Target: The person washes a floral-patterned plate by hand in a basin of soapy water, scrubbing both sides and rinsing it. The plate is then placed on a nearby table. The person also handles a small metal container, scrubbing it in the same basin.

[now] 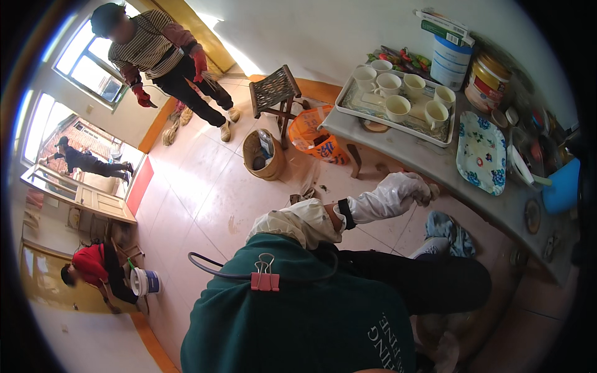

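Observation:
My left hand [422, 192] wears a pale glove under a white sleeve cover. It is near the front edge of a grey tabletop [415, 158], with its fingers curled; whether they hold or touch anything is unclear. A white-rimmed tray [396, 125] on the tabletop carries several pale cups [398, 108]. Beside it lies a flowered tray [482, 151]. A crumpled blue cloth [447, 231] is on the floor by my grey shoe [430, 247]. My right hand is out of view; only a strip of skin shows at the bottom rim.
A folding stool [275, 91], a woven basket [264, 156] and an orange bag [312, 133] stand on the tiled floor. Peppers, tubs and a blue container [562, 186] crowd the tabletop. One person [154, 51] stands in red gloves; another [93, 265] bends near a bucket [145, 282].

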Demonstrator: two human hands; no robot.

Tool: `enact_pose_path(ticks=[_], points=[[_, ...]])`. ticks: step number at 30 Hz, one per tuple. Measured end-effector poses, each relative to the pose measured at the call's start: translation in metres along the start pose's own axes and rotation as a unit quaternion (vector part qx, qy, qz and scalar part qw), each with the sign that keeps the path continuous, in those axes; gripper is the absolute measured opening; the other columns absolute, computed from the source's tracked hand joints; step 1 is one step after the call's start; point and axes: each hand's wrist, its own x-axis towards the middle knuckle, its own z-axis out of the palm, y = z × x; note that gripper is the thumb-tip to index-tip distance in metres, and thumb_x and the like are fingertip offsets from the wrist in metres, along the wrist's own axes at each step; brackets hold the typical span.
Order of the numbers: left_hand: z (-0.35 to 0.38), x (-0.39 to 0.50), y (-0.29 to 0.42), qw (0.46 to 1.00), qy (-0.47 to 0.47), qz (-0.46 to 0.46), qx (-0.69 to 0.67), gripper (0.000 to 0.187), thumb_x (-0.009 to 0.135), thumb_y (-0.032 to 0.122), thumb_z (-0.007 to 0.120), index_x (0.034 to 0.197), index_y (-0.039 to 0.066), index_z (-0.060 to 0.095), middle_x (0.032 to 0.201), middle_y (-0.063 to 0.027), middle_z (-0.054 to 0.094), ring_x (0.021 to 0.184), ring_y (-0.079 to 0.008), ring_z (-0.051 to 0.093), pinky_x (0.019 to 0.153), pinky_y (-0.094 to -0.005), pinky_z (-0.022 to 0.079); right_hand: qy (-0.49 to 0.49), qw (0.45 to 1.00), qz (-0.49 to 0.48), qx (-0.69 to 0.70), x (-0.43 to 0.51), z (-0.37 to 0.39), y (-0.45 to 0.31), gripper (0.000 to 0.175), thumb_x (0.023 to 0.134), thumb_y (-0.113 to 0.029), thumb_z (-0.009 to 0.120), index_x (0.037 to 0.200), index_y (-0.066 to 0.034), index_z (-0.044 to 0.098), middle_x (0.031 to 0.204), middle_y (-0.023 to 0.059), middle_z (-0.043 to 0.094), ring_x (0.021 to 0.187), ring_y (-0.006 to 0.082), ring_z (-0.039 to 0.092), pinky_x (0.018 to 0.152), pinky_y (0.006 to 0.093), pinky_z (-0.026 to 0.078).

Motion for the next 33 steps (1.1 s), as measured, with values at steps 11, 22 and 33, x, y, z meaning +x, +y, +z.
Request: enact_pose_path(ticks=[11, 22, 33], points=[[0.055, 0.014, -0.001, 0.984, -0.146, 0.0, 0.105, 0.044, 0.079, 0.006, 0.064, 0.122, 0.011, 0.075, 0.102, -0.02, 0.075, 0.097, -0.0428, 0.072, 0.086, -0.0516, 0.059, -0.011, 0.999, 0.002, 0.04, 0.01, 0.004, 0.029, 0.034, 0.108, -0.024, 0.058, 0.133, -0.0023, 0.067, 0.111, 0.0081, 0.072, 0.097, 0.0194, 0.069, 0.082, 0.0288, 0.053], [0.103, 0.084, 0.032, 0.979, -0.121, 0.124, 0.108, 0.035, 0.077, 0.009, 0.07, 0.112, 0.011, 0.073, 0.092, -0.0143, 0.076, 0.086, -0.0399, 0.074, 0.076, -0.0493, 0.061, -0.069, 0.987, 0.036, 0.142, 0.046, -0.009, 0.101, 0.034, 0.11, -0.027, 0.055, 0.132, -0.0034, 0.066, 0.105, 0.0048, 0.072, 0.09, 0.0164, 0.069, 0.074, 0.0276, 0.053], [0.25, 0.2, 0.007, 0.924, 0.029, 0.288, 0.251, 0.019, 0.086, 0.028, 0.071, 0.104, 0.02, 0.072, 0.112, -0.0017, 0.068, 0.106, -0.0276, 0.068, 0.087, -0.0429, 0.056, -0.084, 0.99, 0.033, 0.111, 0.04, -0.016, 0.098, 0.039, 0.111, -0.03, 0.057, 0.139, -0.0036, 0.062, 0.111, 0.0046, 0.071, 0.095, 0.0153, 0.067, 0.079, 0.0288, 0.053]])
